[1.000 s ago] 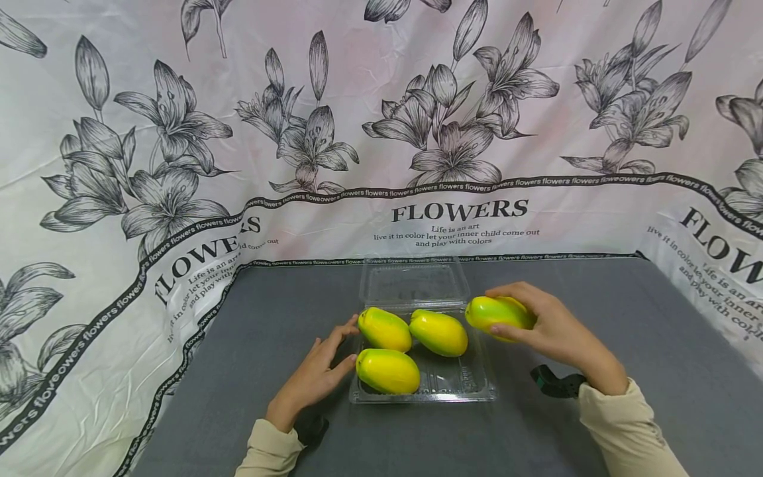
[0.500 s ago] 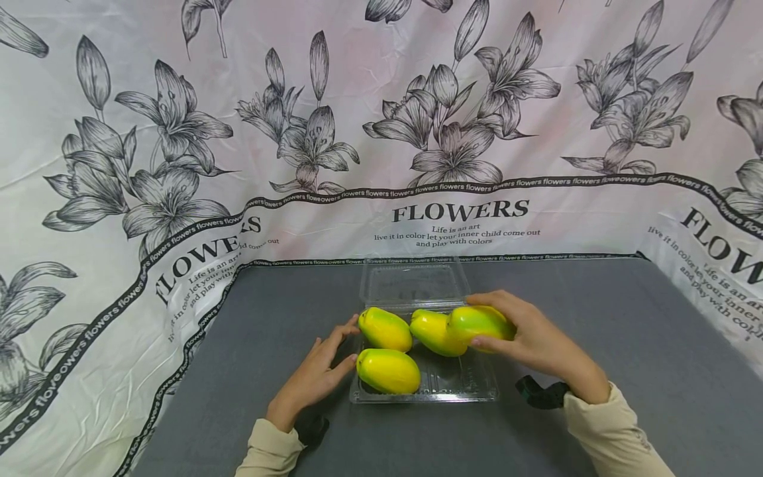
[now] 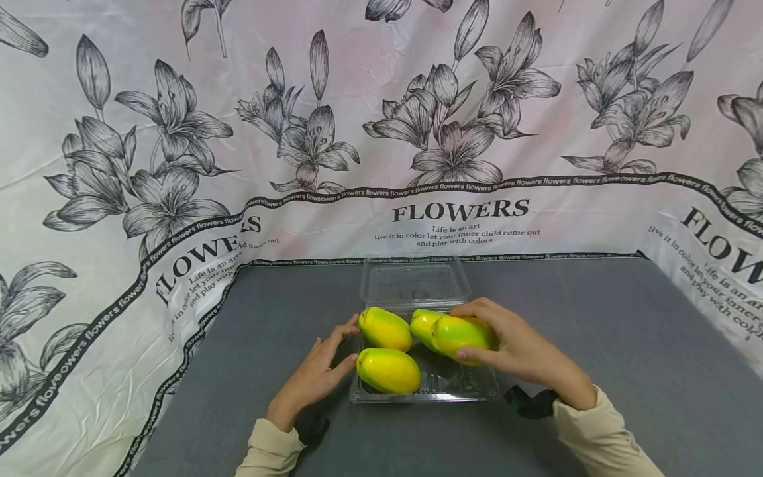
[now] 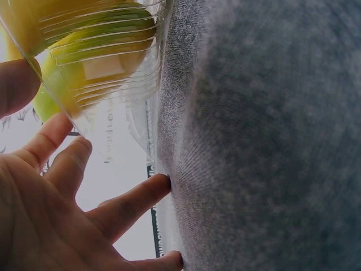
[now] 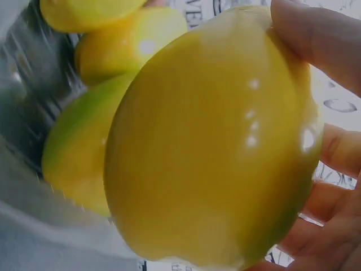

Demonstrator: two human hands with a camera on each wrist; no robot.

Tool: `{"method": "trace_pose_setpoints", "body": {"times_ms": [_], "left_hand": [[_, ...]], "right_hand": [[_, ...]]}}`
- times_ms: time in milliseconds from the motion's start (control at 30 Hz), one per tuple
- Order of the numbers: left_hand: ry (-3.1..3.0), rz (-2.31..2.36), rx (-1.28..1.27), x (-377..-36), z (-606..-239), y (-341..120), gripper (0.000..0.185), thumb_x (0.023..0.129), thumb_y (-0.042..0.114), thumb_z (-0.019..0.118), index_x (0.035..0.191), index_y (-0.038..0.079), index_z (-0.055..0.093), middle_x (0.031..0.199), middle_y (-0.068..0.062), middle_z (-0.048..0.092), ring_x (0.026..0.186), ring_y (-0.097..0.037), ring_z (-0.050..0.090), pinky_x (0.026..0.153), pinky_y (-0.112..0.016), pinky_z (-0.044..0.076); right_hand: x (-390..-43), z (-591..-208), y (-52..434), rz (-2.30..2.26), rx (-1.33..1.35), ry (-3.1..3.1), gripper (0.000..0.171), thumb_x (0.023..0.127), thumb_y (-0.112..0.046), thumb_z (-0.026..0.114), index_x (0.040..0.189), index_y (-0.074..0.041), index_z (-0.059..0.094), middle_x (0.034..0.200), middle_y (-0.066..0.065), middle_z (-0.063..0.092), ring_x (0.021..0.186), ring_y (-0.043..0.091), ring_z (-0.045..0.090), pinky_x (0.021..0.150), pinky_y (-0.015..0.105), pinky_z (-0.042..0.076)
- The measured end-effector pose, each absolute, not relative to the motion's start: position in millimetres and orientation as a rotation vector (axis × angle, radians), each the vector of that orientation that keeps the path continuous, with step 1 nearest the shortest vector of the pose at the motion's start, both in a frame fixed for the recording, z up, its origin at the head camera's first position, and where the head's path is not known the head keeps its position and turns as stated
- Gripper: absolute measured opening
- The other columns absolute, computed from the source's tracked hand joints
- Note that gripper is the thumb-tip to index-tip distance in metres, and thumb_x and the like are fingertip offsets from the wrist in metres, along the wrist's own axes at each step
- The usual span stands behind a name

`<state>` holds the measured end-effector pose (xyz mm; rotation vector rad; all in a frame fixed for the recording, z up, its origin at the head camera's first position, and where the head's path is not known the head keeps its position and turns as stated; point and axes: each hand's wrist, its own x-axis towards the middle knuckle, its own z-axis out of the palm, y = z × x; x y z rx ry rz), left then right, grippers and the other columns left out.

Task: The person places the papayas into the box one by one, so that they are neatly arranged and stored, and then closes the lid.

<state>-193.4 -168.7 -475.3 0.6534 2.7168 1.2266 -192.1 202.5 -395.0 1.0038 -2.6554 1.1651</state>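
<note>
A clear plastic clamshell box [image 3: 477, 391] lies open on the grey table, its lid [image 3: 414, 283] folded back. Three yellow-green mangoes lie in it: one at back left [image 3: 385, 328], one at front left [image 3: 388, 371], one at back right [image 3: 422, 322], partly hidden. My right hand [image 3: 512, 344] grips another mango [image 3: 461, 334] [image 5: 214, 152] just above the box's right half. My left hand [image 3: 316, 374] rests with straight fingers [image 4: 132, 200] against the box's left wall [image 4: 107, 84].
A grey cloth [image 3: 626, 331] covers the table. A white flower-print sheet [image 3: 417, 132] hangs behind it and along both sides. Black wrist straps [image 3: 527, 403] show below each hand.
My right hand has carried its mango leftward and down, from beside the box's right edge to over the box's right half. The left hand has stayed put.
</note>
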Motion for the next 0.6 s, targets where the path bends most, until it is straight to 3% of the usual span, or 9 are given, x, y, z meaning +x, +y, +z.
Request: {"method": "trace_pose_setpoints", "body": {"times_ms": [267, 600], "left_hand": [[2.720, 1.219, 0.651, -193.0, -474.5, -168.3, 0.048, 0.106, 0.040, 0.054, 0.149, 0.025, 0.040, 0.171, 0.006, 0.021, 0.156, -0.026, 0.027, 0.120, -0.075, 0.001], [2.721, 1.216, 0.648, -193.3, -475.5, -168.5, 0.048, 0.105, 0.041, 0.055, 0.149, 0.026, 0.040, 0.171, 0.007, 0.021, 0.156, -0.025, 0.027, 0.120, -0.075, 0.001]], "right_hand": [[-188.2, -400.1, 188.6, 1.223, 1.038, -2.686, 0.051, 0.088, -0.036, 0.081, 0.132, -0.026, 0.058, 0.128, -0.005, 0.059, 0.100, 0.007, 0.058, 0.083, 0.028, 0.054], [-186.4, -415.0, 174.9, 1.129, 1.105, -2.704, 0.052, 0.087, -0.042, 0.080, 0.131, -0.026, 0.060, 0.133, -0.003, 0.062, 0.114, 0.013, 0.058, 0.093, 0.037, 0.054]]}}
